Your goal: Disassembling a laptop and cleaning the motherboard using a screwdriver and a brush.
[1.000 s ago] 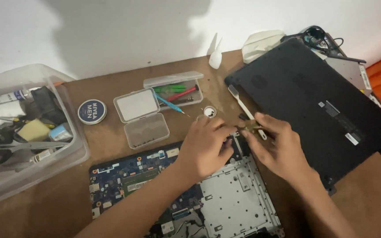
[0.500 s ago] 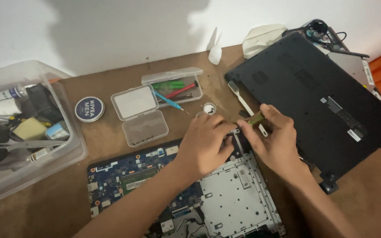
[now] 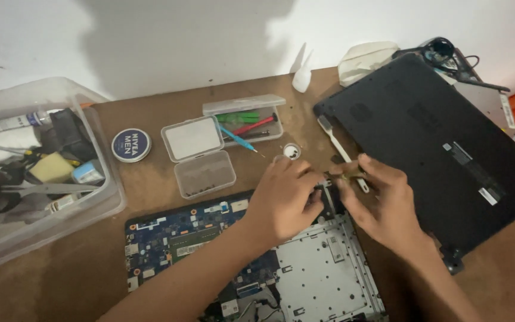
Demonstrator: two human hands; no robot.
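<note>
**Both hands at the laptop's upper right corner**

The left hand lies curled over the top right corner of the opened laptop chassis, fingertips pressed to a dark part at its edge. The right hand pinches a small greenish tool between thumb and forefinger, its tip just beside the left fingertips. The black bottom cover rests on the worktop to the right, a white brush beside it.
</note>
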